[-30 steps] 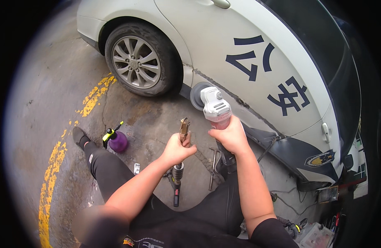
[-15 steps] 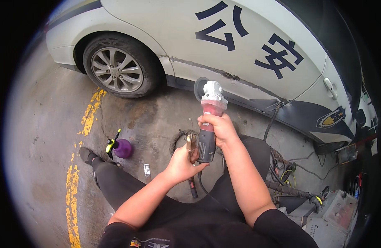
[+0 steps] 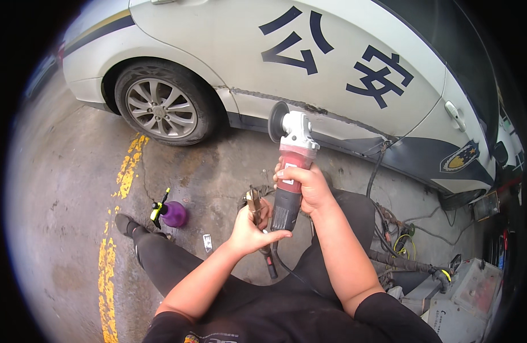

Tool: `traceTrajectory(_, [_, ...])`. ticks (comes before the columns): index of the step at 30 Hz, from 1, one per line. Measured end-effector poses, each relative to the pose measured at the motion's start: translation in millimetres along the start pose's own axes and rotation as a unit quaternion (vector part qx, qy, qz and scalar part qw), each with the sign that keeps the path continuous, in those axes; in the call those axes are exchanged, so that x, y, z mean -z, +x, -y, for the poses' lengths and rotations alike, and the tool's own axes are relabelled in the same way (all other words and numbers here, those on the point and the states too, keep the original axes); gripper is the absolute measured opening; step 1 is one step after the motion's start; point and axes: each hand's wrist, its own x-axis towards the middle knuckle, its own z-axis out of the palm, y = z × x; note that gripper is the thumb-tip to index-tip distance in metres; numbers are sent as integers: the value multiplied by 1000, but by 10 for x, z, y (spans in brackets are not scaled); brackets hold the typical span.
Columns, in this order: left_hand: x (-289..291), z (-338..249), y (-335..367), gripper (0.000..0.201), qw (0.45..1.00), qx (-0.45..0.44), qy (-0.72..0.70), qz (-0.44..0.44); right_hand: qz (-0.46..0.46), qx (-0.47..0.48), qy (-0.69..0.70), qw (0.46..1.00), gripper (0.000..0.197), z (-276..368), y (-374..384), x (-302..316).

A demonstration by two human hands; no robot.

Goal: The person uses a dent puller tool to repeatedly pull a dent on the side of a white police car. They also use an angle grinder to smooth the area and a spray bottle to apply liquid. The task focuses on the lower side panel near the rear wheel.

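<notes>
My right hand (image 3: 304, 184) grips the red body of an angle grinder (image 3: 291, 166) with a grey head. Its dark disc (image 3: 277, 122) stands close to a scraped strip low on the white car's side panel (image 3: 309, 108). My left hand (image 3: 249, 228) is just left of the grinder's rear end, holding a small brown-handled tool (image 3: 253, 201) upright. A black cord (image 3: 286, 267) runs down from the grinder over my lap. I sit on the ground with my left leg (image 3: 160, 257) stretched out.
A purple spray bottle (image 3: 170, 213) stands on the concrete beside my left foot. The car's rear wheel (image 3: 160, 107) is at upper left. Cables, hoses and grey boxes (image 3: 463, 291) lie at lower right. A worn yellow line (image 3: 112, 251) runs along the left.
The view has swung left, and the grinder has moved from pointing up in front of me to sit with its disc near the car's scraped panel. My left hand stays beside it.
</notes>
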Motion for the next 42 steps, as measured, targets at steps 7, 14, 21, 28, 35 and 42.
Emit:
traceTrajectory(7, [166,-124,96,60,978,161,-101,84,160,36,148,975,53,-165,24,101])
traceTrajectory(14, [-77,-177,3,58,987,137,-85,-19,10,66,63,996,51,-76,-117,-130])
traceTrajectory(21, [-246,-39,33,53,991,109,-13,-75,-158,132,-77,976,47,-226,-173,-319])
traceTrajectory(28, [-35,-2,-37,31,994,85,4,-72,-177,241,-203,932,54,931,-695,523])
traceTrajectory(35, [251,119,-50,43,989,91,12,-112,-345,207,-485,776,70,1500,-1417,1670])
traceTrajectory(42, [325,180,-136,38,991,76,-30,-109,-342,47,-560,753,69,782,-1615,2563])
